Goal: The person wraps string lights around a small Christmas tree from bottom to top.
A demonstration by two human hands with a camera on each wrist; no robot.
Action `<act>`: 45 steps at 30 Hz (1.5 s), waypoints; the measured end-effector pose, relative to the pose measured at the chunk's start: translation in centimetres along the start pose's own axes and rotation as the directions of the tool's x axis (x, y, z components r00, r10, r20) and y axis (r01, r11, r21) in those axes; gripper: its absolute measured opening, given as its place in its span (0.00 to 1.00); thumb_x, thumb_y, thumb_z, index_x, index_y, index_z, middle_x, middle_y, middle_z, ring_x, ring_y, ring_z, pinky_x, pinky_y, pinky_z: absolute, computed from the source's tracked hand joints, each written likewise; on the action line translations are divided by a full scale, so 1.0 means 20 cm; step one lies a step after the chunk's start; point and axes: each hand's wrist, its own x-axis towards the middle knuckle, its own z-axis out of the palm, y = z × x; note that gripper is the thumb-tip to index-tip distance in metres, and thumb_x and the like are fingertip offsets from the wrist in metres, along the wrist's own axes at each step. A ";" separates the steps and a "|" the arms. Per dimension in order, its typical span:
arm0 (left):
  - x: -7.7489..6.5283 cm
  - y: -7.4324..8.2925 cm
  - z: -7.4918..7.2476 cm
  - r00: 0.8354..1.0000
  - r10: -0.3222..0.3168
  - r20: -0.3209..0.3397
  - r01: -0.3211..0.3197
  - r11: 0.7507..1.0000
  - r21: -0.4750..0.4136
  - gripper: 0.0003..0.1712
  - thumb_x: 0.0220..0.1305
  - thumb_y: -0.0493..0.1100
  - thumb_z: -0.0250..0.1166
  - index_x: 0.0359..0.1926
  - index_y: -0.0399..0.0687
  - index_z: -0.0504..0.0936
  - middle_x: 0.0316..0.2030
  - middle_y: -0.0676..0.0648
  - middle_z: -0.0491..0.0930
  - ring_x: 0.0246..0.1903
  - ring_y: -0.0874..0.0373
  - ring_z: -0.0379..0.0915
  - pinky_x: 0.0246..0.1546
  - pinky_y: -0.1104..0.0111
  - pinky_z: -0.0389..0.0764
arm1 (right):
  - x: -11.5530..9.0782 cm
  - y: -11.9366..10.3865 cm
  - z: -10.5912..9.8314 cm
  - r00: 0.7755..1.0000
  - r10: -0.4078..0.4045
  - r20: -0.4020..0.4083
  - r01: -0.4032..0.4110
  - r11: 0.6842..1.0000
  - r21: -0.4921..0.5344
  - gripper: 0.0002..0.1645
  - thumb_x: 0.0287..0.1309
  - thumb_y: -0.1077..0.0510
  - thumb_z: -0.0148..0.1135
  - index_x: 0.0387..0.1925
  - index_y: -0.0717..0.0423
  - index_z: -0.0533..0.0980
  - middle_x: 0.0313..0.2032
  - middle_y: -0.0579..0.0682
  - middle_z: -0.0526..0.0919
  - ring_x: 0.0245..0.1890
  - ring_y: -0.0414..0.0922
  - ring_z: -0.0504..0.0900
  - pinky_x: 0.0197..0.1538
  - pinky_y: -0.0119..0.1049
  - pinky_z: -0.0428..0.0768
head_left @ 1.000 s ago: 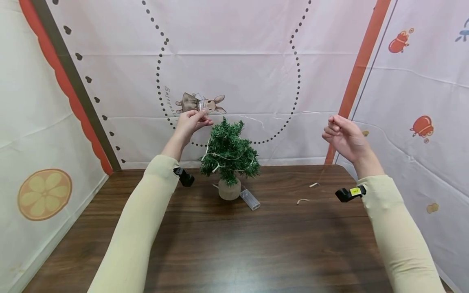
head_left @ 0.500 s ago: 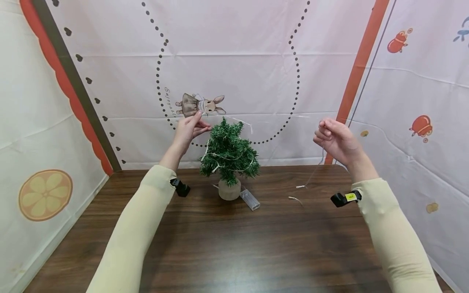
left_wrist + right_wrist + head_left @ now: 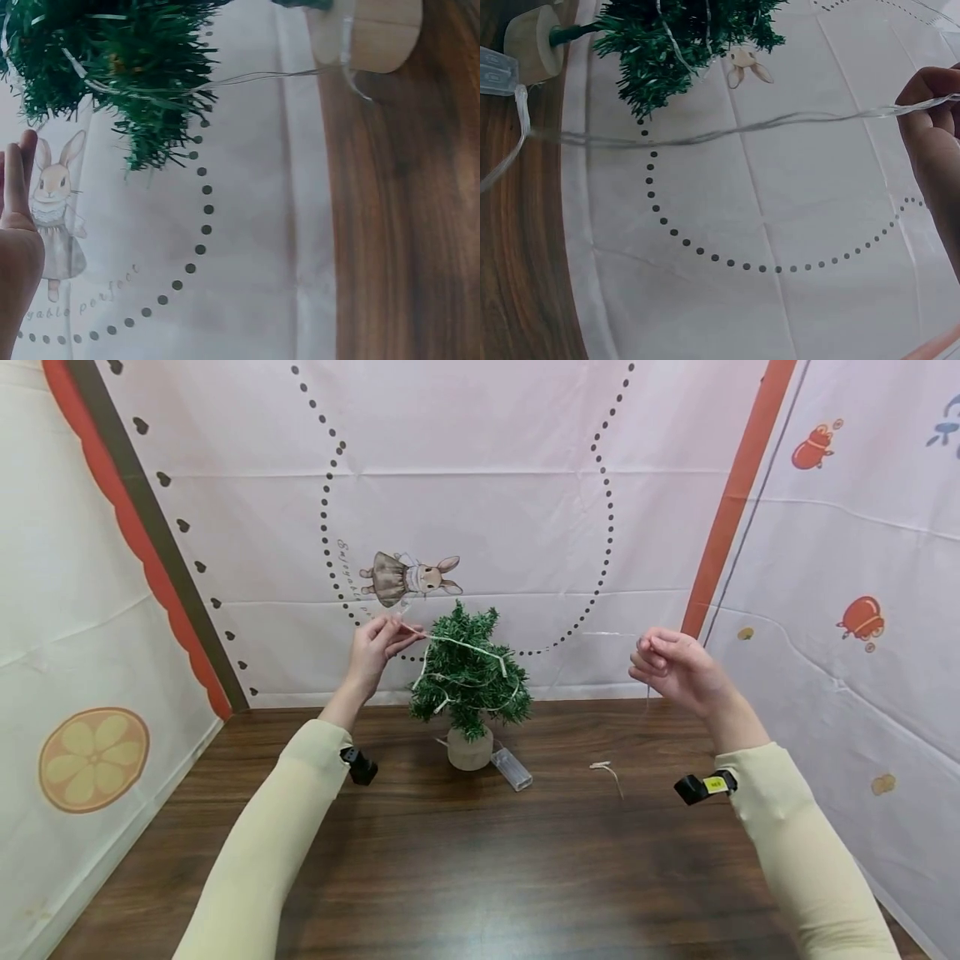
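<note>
A small green tree (image 3: 487, 681) stands on its pale round base (image 3: 470, 750) near the far edge of the tabletop (image 3: 450, 877), wrapped in a light string (image 3: 468, 646). The left hand (image 3: 375, 650) has the string pinched beside the tree; the right hand's (image 3: 678, 670) grip is closed around its wire, above the far right corner. A clear battery box (image 3: 513, 770) lies just beside the base, toward the right edge.
</note>
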 end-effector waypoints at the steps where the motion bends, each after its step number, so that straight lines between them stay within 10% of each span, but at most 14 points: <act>1: -0.01 -0.01 0.00 1.000 0.015 0.010 -0.015 1.000 -0.003 0.17 0.70 0.45 0.56 0.37 0.31 0.78 0.39 0.37 0.84 0.43 0.49 0.83 0.53 0.60 0.76 | -0.01 0.01 0.00 1.000 0.000 0.007 0.000 1.000 0.001 0.21 0.72 0.67 0.31 0.41 0.66 0.74 0.25 0.46 0.68 0.23 0.44 0.51 0.36 0.31 0.64; 19: -0.16 0.01 -0.02 0.987 0.116 0.113 -0.137 0.970 0.202 0.11 0.60 0.34 0.65 0.39 0.26 0.77 0.40 0.38 0.84 0.42 0.48 0.83 0.47 0.67 0.81 | -0.16 -0.01 -0.06 1.000 0.007 0.011 -0.007 1.000 0.017 0.28 0.67 0.69 0.18 0.38 0.68 0.72 0.23 0.50 0.58 0.21 0.45 0.50 0.33 0.36 0.49; 29: -0.25 0.07 0.01 0.993 -0.003 0.116 -0.051 0.886 0.460 0.09 0.60 0.35 0.65 0.39 0.31 0.80 0.45 0.36 0.82 0.42 0.53 0.83 0.41 0.72 0.82 | -0.25 -0.02 -0.15 0.999 -0.008 -0.052 0.012 0.996 0.084 0.31 0.67 0.68 0.14 0.38 0.69 0.71 0.23 0.50 0.56 0.23 0.45 0.49 0.34 0.35 0.47; 38: -0.27 0.03 0.00 0.989 0.010 0.145 -0.088 0.837 0.541 0.09 0.62 0.37 0.64 0.40 0.35 0.82 0.41 0.35 0.83 0.37 0.51 0.83 0.37 0.75 0.81 | -0.29 -0.03 -0.21 0.992 -0.014 -0.128 0.027 0.995 0.096 0.32 0.70 0.65 0.15 0.38 0.68 0.72 0.24 0.49 0.58 0.25 0.44 0.49 0.36 0.36 0.47; 45: -0.29 0.16 0.09 0.991 -0.013 0.130 -0.076 0.757 0.649 0.09 0.65 0.38 0.61 0.40 0.34 0.81 0.38 0.35 0.83 0.34 0.42 0.81 0.35 0.64 0.83 | -0.32 -0.06 -0.27 0.988 -0.042 -0.152 0.057 0.994 0.091 0.35 0.70 0.64 0.13 0.40 0.68 0.74 0.24 0.49 0.61 0.25 0.44 0.50 0.36 0.36 0.47</act>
